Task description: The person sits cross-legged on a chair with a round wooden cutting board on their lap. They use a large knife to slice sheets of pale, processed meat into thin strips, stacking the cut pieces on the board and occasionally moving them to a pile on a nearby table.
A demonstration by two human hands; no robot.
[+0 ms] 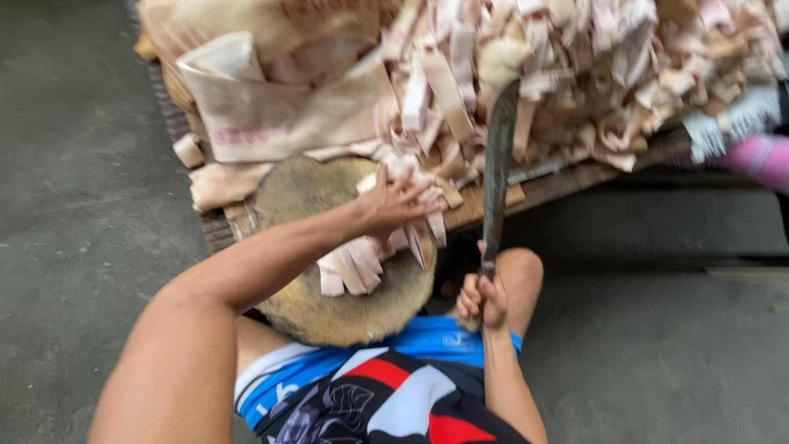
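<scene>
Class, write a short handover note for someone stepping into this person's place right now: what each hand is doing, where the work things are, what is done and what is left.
Left hand: pressing a bundle of pale strips onto the round wooden chopping block.
Right hand: gripping the handle of a long dark blade, raised upright beside the block.
Done: hard to tell; no clearly cut pieces can be told apart.
Left: a big heap of strips lies on the low wooden platform behind the block, beside a sack.
</scene>
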